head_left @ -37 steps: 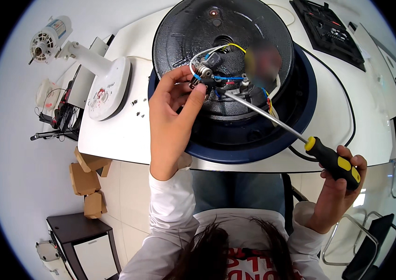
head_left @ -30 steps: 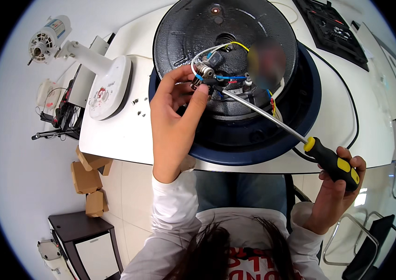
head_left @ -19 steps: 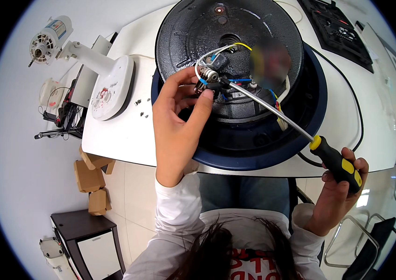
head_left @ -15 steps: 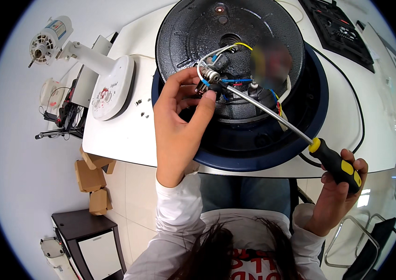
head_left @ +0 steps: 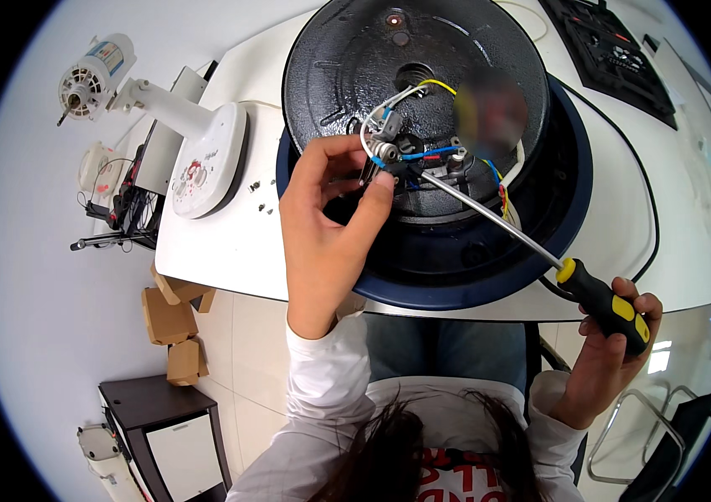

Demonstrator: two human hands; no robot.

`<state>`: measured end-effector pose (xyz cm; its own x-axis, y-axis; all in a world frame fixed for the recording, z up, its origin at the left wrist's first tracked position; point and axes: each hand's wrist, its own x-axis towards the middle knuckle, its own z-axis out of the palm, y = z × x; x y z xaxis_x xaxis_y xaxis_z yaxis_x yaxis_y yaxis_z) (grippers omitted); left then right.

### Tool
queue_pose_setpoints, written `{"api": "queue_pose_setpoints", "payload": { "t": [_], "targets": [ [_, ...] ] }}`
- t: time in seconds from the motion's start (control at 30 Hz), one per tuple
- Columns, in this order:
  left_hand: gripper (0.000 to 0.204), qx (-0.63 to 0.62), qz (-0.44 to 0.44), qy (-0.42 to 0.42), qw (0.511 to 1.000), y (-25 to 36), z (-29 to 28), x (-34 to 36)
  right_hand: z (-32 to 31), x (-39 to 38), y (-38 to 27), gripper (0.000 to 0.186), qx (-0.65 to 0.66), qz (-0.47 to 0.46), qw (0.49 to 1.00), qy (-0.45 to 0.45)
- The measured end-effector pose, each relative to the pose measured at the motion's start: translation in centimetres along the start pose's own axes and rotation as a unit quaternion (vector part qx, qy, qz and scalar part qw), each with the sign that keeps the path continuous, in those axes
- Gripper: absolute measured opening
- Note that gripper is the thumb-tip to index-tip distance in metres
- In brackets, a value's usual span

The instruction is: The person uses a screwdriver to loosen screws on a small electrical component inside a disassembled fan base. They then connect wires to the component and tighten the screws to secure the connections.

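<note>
A black round metal appliance base (head_left: 343, 67) with wires rests in a dark blue ring housing (head_left: 560, 184). My left hand (head_left: 330, 222) grips a small wired metal-and-black component (head_left: 382, 152) at the base's lower left, thumb pressed on it. A blurred patch hides whatever lies right of the wires. My right hand (head_left: 615, 351) is closed round a black-and-yellow screwdriver (head_left: 602, 301), whose long steel shaft slants up-left to its tip beside that component; whether the tip is seated cannot be made out.
Small screws (head_left: 261, 192) lie on the white table (head_left: 213, 251), near a white pedestal machine (head_left: 209, 167) and a separate motor (head_left: 87, 84). A black tool case (head_left: 602, 58) sits back right, beside a black cord. Cardboard boxes (head_left: 167, 314), a cabinet (head_left: 159, 402) and a chair (head_left: 669, 443) stand below.
The whole view has shifted slightly. The screwdriver handle and my right hand have come a little lower in the picture; both hands keep their grip.
</note>
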<state>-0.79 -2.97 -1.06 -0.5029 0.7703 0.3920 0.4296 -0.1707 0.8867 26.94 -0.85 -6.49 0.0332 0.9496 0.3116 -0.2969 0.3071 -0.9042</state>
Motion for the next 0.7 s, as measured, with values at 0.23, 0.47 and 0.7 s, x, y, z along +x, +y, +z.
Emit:
{"api": "queue_pose_setpoints", "payload": {
  "t": [0.23,0.47,0.7],
  "targets": [
    [0.033,-0.027,-0.009,0.017,0.999,0.5,0.3,-0.1,-0.5,0.0,-0.2,0.056,0.044,0.006,0.999,-0.026],
    [0.036,-0.013,-0.009,0.000,1.000,0.8,0.2,-0.1,-0.1,-0.2,0.0,0.056,0.039,0.008,0.999,-0.023],
    [0.033,-0.002,0.008,-0.001,1.000,0.7,0.4,-0.1,0.4,-0.3,-0.3,0.062,0.003,0.033,0.999,0.041]
  ]
}}
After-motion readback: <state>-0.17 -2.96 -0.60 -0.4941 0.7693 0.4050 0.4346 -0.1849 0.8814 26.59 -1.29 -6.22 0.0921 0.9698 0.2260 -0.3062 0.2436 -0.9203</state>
